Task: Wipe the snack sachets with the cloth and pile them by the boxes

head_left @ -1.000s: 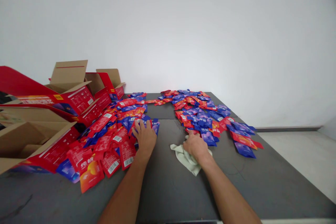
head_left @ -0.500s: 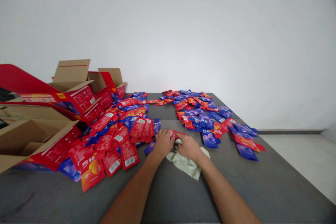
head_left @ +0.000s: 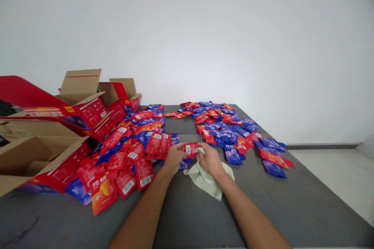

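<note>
Between my hands is a red pouch [head_left: 190, 150] with a white barcode label facing me. My left hand [head_left: 174, 157] pinches its left end. At the pouch's right end, my right hand [head_left: 209, 159] is closed on a pale green cloth [head_left: 206, 182], a bunched fold of it pressed against the pouch. The rest of the cloth drapes below onto the dark table. A blue pouch [head_left: 181, 164] lies partly hidden just under the held one.
A large heap of red and blue pouches [head_left: 118, 160] spreads on the left. More pouches [head_left: 222, 130] lie at the back right, with a small group [head_left: 273, 155] near the table's right edge. Open red cardboard boxes [head_left: 62, 159] stand at the far left; a white wall [head_left: 187, 39] rises behind.
The red pouch has been raised and turned so its barcode shows. My left hand has shifted left and down, uncovering the pouch. The right hand stays near the same spot with the cloth.
</note>
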`<act>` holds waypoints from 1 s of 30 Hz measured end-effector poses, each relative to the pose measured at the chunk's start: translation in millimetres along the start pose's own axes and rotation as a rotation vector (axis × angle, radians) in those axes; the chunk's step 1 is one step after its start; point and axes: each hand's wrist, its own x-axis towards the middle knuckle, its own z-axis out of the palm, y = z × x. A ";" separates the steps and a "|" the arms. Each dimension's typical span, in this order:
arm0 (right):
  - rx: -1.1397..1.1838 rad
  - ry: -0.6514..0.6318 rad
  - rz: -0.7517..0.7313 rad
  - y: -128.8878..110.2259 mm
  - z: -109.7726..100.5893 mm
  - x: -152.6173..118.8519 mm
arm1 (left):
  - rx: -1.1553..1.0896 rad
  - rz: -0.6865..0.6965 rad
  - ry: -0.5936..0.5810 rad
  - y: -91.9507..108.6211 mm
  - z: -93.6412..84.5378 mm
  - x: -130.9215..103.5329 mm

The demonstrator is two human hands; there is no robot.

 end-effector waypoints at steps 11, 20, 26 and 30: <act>0.143 0.099 -0.223 -18.0 19.1 -7.1 | -0.421 -0.052 -0.196 9.0 30.9 -18.0; 0.046 0.280 -0.026 -18.8 -7.1 -1.4 | -0.438 -0.060 -0.015 20.1 29.6 -21.2; 0.014 0.350 -0.025 -11.2 -9.6 -1.0 | -0.421 0.012 0.015 20.3 29.5 -21.8; 0.039 0.187 -0.181 -24.4 1.6 -7.9 | -0.464 0.029 0.020 23.3 27.9 -21.4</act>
